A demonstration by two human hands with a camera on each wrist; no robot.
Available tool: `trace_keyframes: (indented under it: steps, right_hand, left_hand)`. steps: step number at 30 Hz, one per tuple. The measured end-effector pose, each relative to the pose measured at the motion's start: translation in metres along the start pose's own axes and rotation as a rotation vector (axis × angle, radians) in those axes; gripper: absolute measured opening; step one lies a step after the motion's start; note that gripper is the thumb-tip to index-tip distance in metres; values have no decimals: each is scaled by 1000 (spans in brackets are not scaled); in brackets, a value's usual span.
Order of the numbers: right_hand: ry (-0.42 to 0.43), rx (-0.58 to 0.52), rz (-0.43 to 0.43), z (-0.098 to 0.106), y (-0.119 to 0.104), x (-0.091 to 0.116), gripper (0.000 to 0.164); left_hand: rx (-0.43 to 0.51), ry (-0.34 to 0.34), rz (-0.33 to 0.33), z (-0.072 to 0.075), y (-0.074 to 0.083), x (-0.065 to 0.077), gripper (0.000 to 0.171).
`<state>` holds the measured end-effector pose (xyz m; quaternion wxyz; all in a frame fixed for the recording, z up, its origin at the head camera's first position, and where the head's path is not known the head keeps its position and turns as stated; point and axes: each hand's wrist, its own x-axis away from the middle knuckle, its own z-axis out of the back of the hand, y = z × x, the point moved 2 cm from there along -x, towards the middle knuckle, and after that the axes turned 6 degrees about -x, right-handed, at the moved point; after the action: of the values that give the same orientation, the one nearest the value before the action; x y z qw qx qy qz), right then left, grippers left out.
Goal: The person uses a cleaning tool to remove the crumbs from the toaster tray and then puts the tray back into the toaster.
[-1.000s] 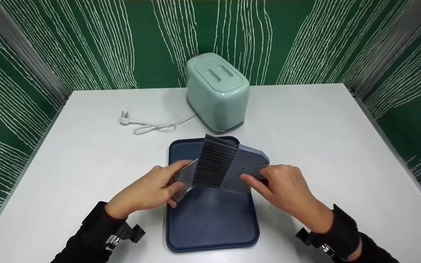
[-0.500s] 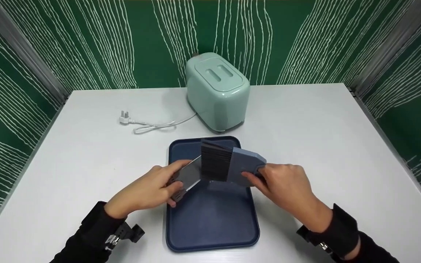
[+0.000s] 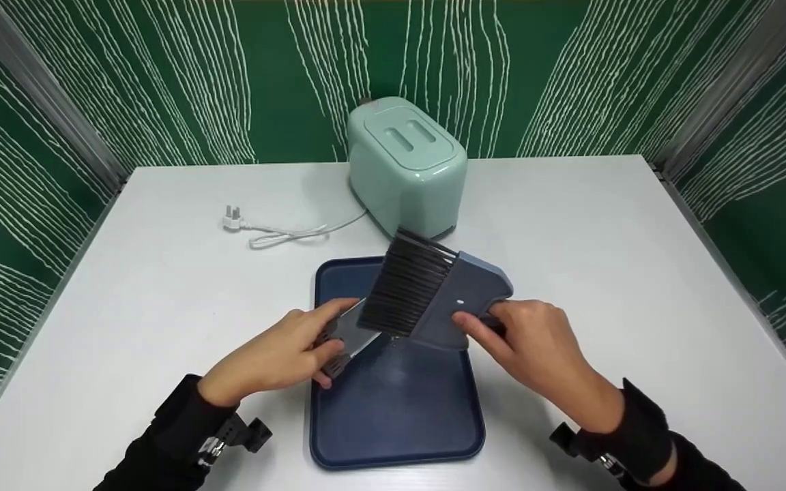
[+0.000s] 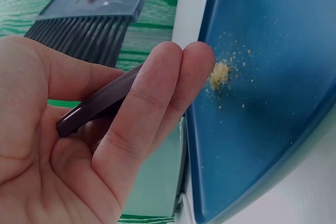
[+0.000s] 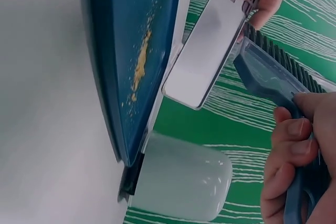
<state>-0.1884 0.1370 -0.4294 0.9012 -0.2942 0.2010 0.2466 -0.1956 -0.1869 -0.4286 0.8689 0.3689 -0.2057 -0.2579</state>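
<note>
In the head view my left hand (image 3: 280,354) grips the slotted end of a flat metal toaster crumb tray (image 3: 355,334), held tilted above a dark blue tray (image 3: 400,409). My right hand (image 3: 533,341) grips the handle of a grey-blue brush (image 3: 444,293). Its black bristles overlap the crumb tray's far end in that view; whether they touch is unclear. The right wrist view shows the crumb tray's (image 5: 202,51) broad flat face. A small pile of yellowish crumbs (image 4: 219,76) with scattered bits lies on the blue tray.
A mint-green toaster (image 3: 410,170) stands behind the blue tray. Its white cord (image 3: 290,235) and plug (image 3: 232,219) lie on the white table (image 3: 161,286) to the left. Green walls (image 3: 297,82) with white lines enclose the back and sides.
The brush dipped, its bristles turning by the crumb tray, then rose and tilted back with its bristles fanned out. My left hand and the crumb tray have stayed nearly still.
</note>
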Motion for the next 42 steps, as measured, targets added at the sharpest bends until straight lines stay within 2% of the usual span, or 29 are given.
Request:
trace_keyframes:
  steps: [5,10,13,19,22,28,31,35,38,42]
  right_hand:
    - [0,-40,7,-9,-7,0,63]
    - [4,-25,19,-17,-9,-1,62]
    - [9,41,32,-20,-7,-1,62]
    - [32,169,81,-18,1,0,62]
    - [38,228,106,-15,6,0,62]
    - [108,351,144,-6,17,0,60]
    - [111,315,128,-1,18,0,60]
    - [54,154,114,2,10,3,62]
    - [5,46,137,-1,2,5,64]
    - [-33,26,174,-10,-7,8,66]
  left_hand:
    - [-16,2,5,-1,1,0,58]
    - [31,2,-25,-3,3,0,54]
    - [50,5,-30,-3,3,0,55]
    - [11,21,-8,1,2,2,55]
    - [21,23,-9,1,1,4,52]
    - [20,29,-11,1,-1,3,45]
    - [23,29,-6,0,-2,2,44]
    - [16,34,-1,0,-2,1,44]
    - [20,33,4,0,-2,0,46]
    - [17,31,5,-1,-2,-1,47]
